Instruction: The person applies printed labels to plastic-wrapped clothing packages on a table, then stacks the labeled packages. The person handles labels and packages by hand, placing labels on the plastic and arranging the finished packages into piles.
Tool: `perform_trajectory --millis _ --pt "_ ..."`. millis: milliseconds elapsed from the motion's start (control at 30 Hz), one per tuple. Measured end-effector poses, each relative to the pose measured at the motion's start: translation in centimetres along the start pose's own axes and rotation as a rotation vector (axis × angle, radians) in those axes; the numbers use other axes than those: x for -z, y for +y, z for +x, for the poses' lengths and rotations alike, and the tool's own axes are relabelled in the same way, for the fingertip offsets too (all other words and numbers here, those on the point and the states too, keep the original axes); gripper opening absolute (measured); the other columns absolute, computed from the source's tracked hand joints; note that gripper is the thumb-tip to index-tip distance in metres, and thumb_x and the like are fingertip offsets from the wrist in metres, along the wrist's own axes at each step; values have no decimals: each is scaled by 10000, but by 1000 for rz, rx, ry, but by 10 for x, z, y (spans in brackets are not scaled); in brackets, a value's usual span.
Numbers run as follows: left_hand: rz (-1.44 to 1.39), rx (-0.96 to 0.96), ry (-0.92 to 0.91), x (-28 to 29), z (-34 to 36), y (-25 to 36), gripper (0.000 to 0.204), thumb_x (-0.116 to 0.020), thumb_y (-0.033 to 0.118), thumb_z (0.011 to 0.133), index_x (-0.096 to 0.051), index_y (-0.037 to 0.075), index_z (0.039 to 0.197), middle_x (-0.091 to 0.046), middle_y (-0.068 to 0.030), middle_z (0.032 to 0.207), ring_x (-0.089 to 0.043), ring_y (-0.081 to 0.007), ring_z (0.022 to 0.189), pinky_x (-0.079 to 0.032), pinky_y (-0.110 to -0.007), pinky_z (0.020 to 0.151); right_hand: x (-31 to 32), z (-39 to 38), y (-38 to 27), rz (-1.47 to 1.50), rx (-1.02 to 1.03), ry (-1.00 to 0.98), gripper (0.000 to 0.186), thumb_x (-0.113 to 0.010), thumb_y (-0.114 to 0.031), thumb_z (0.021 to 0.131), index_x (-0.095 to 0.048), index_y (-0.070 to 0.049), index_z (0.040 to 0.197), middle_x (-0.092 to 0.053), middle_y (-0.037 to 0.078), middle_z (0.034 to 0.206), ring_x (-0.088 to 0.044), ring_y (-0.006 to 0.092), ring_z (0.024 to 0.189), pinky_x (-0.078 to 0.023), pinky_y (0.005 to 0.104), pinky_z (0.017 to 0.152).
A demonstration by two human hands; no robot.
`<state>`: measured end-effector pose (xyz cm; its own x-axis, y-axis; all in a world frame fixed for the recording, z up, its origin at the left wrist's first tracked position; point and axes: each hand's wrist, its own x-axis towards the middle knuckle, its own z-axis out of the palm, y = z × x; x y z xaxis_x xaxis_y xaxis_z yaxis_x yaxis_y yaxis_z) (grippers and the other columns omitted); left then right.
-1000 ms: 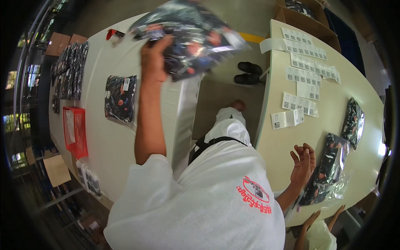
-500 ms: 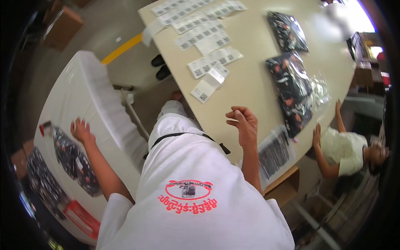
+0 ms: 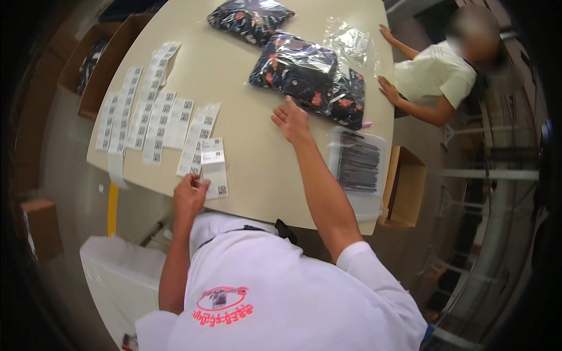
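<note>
My left hand (image 3: 190,196) is at the near edge of the table, its thumb and fingers closing on the lower end of a white label strip (image 3: 199,137) printed with square codes. A folded white label (image 3: 218,178) lies right beside those fingers. My right hand (image 3: 291,121) reaches over the table with its fingers apart and holds nothing. Just beyond its fingertips lies a clear plastic bag of dark floral cloth (image 3: 295,70). A second such bag (image 3: 249,20) lies farther back.
More label strips (image 3: 123,111) lie spread at the table's left. A clear plastic sleeve with dark stripes (image 3: 358,164) lies right, by an open cardboard box (image 3: 404,187). Empty-looking clear bags (image 3: 351,44) sit near a co-worker (image 3: 436,76), whose hands rest at the table's edge.
I have turned from the white-covered surface at left toward the table. My left hand has come from above bagged cloth to the labels; my right hand has reached forward toward the floral bag.
</note>
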<state>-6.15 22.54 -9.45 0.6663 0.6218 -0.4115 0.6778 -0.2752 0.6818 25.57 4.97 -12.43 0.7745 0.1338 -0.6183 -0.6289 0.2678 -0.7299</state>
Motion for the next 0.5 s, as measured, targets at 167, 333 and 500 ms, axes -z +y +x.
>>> perform_trajectory --millis 167,333,500 --pt "37 -41 -34 -7 6 -14 433 -782 302 808 -667 18 1113 -711 -144 903 -689 -322 848 -535 -423 760 -44 36 -10 393 -47 221 525 -759 -381 889 -519 -42 1211 -599 129 1107 -604 302 1009 -511 551 911" --pt "-7 -63 -117 8 13 2 402 -784 280 805 -677 23 1094 -722 -119 819 -701 -287 757 -538 -409 713 -27 74 -18 383 -13 361 335 -756 -302 893 -612 -64 1080 -657 91 952 -654 272 822 -561 474 705" --pt "29 -75 -121 6 26 7 370 -787 273 806 -686 21 1057 -721 -117 787 -700 -275 727 -538 -402 685 -8 -33 2 97 382 369 210 -712 -158 886 -651 -97 1077 -682 29 925 -662 177 813 -560 363 628"
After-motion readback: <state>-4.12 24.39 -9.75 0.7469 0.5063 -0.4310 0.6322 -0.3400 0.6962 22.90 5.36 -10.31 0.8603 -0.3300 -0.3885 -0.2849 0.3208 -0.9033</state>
